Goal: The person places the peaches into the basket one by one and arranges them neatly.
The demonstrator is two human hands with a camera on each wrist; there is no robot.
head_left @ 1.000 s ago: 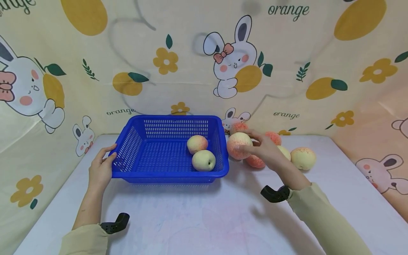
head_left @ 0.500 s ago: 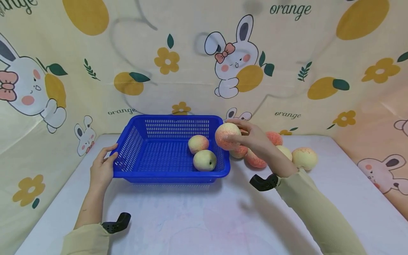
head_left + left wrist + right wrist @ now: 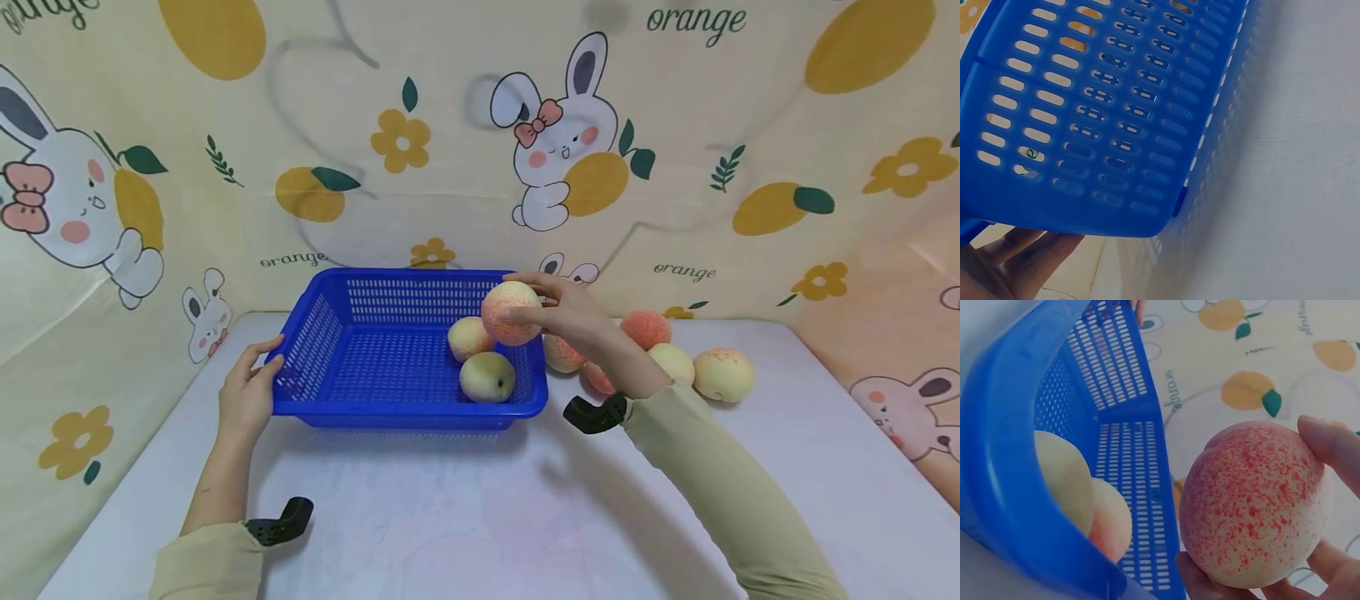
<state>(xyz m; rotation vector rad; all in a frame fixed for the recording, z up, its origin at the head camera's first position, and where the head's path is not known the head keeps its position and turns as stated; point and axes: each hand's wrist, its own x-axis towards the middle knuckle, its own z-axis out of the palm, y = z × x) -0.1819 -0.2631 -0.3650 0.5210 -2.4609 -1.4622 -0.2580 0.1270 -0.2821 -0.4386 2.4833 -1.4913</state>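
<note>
My left hand [image 3: 243,396] grips the left rim of a blue plastic basket [image 3: 405,409], thumb and fingers at its edge. In the left wrist view the slotted wall of the basket [image 3: 1085,200] fills much of the picture, and the fingers [image 3: 1041,259] show below it. A red-speckled pale peach [image 3: 510,314] is held in my right hand [image 3: 581,325], raised at the right side of the basket. The right wrist view shows fingers around this peach [image 3: 1254,506]. Inside the basket, a blushed peach [image 3: 469,338] and a pale green-yellow peach [image 3: 487,377] lie together at the right end.
Several more peaches sit on the white table [image 3: 420,508] right of the basket, including a red one [image 3: 645,330] and a pale yellow one [image 3: 724,375]; my right forearm partly hides some. A printed cloth [image 3: 442,208] with rabbits and oranges stands behind.
My right hand has carried the peach up and left, from beside the basket to above its right side. The left hand still holds the basket, and the view has shifted slightly.
</note>
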